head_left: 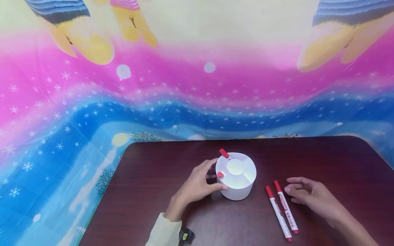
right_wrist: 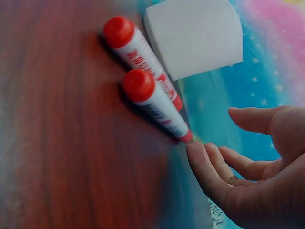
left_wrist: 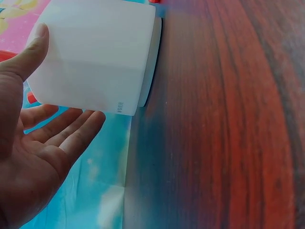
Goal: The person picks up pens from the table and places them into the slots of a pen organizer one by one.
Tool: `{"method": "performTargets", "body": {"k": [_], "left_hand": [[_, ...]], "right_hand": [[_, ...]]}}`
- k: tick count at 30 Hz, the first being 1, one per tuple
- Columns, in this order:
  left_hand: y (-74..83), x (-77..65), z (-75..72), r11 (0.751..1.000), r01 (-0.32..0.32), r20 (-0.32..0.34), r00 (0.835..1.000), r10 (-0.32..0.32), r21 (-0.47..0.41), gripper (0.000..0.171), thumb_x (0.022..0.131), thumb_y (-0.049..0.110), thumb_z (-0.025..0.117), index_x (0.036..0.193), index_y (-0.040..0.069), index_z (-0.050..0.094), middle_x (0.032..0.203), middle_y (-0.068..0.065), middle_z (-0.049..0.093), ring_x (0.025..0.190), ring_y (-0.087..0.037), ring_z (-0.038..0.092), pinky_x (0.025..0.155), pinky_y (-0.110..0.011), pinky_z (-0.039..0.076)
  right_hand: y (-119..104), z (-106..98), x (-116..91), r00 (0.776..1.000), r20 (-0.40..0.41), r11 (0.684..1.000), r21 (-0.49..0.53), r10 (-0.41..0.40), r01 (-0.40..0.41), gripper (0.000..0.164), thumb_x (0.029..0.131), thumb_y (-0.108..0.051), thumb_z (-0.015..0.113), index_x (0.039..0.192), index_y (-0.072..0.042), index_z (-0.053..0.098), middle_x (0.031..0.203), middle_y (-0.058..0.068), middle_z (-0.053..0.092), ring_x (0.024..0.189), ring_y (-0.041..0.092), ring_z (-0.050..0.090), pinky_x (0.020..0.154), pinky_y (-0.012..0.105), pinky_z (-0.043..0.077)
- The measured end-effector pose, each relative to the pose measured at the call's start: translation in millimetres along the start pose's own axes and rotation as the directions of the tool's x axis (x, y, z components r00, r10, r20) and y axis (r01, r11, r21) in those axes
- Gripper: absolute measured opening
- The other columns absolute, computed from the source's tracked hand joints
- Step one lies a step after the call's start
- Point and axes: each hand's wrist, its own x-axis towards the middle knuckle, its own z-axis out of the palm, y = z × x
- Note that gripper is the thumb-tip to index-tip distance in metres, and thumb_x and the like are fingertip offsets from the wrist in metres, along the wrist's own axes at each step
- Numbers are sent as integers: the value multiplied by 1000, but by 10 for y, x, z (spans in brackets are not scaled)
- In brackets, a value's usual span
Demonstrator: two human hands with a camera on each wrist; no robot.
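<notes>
A white round pen holder (head_left: pixel 237 193) with several compartments stands upright on the table. My left hand (head_left: pixel 197 181) holds it at its left side, thumb at the front and fingers toward the back. In the left wrist view, the thumb and fingers straddle the white wall of the pen holder (left_wrist: pixel 95 57). Two red-capped markers stand inside, one cap (head_left: pixel 224 153) leaning past the back rim, the other (head_left: pixel 220 175) at the left. My right hand (head_left: pixel 314 196), holding nothing, hovers beside two markers lying side by side: a nearer-to-hand marker (head_left: pixel 287 208) and a left marker (head_left: pixel 278 215).
The dark wooden table (head_left: pixel 147 177) has rounded back corners. Behind it hangs a colourful cloth backdrop (head_left: pixel 184 85) with snowflakes, reaching down to the table's back edge. A black band (head_left: pixel 186 236) shows at the left sleeve (head_left: pixel 164 230).
</notes>
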Motion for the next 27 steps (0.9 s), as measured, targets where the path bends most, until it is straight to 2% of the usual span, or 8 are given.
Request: {"method": "performTargets", "body": {"k": [10,15,19,23,27], "left_hand": [[5,-6,-2,1000,10,3,1000,-10,-1,95,82,47,93,162,26,46,142,1,61,124,-18,71,98,-29,63],[-2,-8,0,1000,2,7,1000,-2,-6,94,83,47,93,161,27,46,140,2,62,123,-17,72,98,-28,62],[-5,-7,2,1000,-5,4,1000,5,-3,94,83,47,93,161,26,46,140,1,62,122,-16,72,99,-27,62],[-4,-4,0,1000,-5,1,1000,5,6,94,83,48,93,161,26,46,140,2,62,122,-16,72,98,-28,62],[1,1,-8,1000,-13,-1,1000,14,9,94,83,48,93,161,25,46,140,1,62,122,-16,73,99,-28,62]], "right_hand": [[54,52,0,998,23,998,-2,64,-64,70,100,-21,78,151,16,47,124,19,74,97,5,76,83,32,67],[39,124,24,996,-29,992,-92,86,-88,70,92,-21,87,145,12,56,119,19,78,93,10,78,76,32,67],[10,181,39,994,-77,980,-179,75,-88,68,86,-22,92,140,8,63,111,12,79,88,10,76,69,31,66],[-15,204,50,995,-66,980,-178,76,-86,66,86,-20,91,139,7,63,107,7,76,86,11,74,68,31,66],[-25,198,58,997,-37,986,-150,63,-67,60,88,-10,86,139,10,62,104,7,76,84,12,74,68,33,67]]}}
